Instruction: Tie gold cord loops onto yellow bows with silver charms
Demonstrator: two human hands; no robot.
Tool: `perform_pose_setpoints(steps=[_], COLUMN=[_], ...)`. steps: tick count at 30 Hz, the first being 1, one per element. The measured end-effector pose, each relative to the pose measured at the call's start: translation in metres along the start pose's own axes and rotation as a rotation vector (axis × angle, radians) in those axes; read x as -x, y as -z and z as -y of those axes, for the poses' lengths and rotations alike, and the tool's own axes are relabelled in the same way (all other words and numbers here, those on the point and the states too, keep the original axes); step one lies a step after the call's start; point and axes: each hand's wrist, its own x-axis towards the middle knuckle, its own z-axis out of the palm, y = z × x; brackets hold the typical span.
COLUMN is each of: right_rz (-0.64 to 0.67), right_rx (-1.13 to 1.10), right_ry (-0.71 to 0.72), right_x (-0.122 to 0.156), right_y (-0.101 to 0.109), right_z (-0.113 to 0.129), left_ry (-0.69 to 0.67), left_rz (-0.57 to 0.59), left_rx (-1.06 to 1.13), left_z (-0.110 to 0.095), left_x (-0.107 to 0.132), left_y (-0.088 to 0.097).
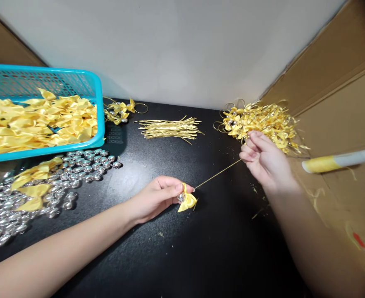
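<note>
One small bow of glossy yellow ribbon (189, 202), with a shiny silver rounded bead (180, 198) against its left side: held at the fingertips of the left hand (159, 196), over the middle of the black tabletop (219, 252).

One thin gold-coloured wire (218, 173): drawn straight between the hands, its long axis slanting from the bow up to the right and away from the wearer.

Left hand: thumb and fingers pinched about the bow and bead; the nearer hand to both.

Right hand (264, 159): fingers curled closed on the wire's far end, well apart from the bow; how the wire ran inside the fingers could not be told.

One loose bundle of straight gold-coloured wires (170, 129): lay crosswise beyond the hands, between them.

One heap of yellow bows with silver beads and gold loops (272, 120): stood just behind the right hand.

One turquoise perforated plastic basket (100, 107) of yellow bows: far left.

Many shiny silver oval beads (58, 182): spread in front of the basket, beyond the left forearm.
</note>
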Motion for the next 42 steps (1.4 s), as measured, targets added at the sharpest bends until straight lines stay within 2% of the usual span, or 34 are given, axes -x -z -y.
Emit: perform_pose_setpoints(steps=[10,15,22,29,37,42], right_rz=[0.007,-0.018,-0.026,-0.017,0.011,0.038], right_rx=[-0.005,-0.011,-0.017,-0.008,0.036,0.033], right_ry=[0.009,0.034,0.034,0.047,0.048,0.076], right_x=[-0.0013,-0.0015,-0.0010,0.0002,0.0004,-0.0003], right_y=[0.0027,0.0018,0.0014,0.0017,0.0028,0.0064], right_z=[-0.0001,0.0007,0.0016,0.0011,0.0011,0.0081], left_ry=[-0.003,-0.010,-0.051,-0.054,-0.057,-0.025], left_rz=[0.037,0.120,0.046,0.113,0.035,0.027], left_rx=[0.006,-0.004,-0.049,-0.026,-0.093,-0.100], left_z=[0.0008,-0.0003,0.0012,0.0020,0.0033,0.0028], left_x=[-0.0009,-0.0004,-0.0008,-0.0022,-0.0014,-0.0014], left_y=[0.0006,0.0035,0.0014,0.0024,-0.0011,-0.0024])
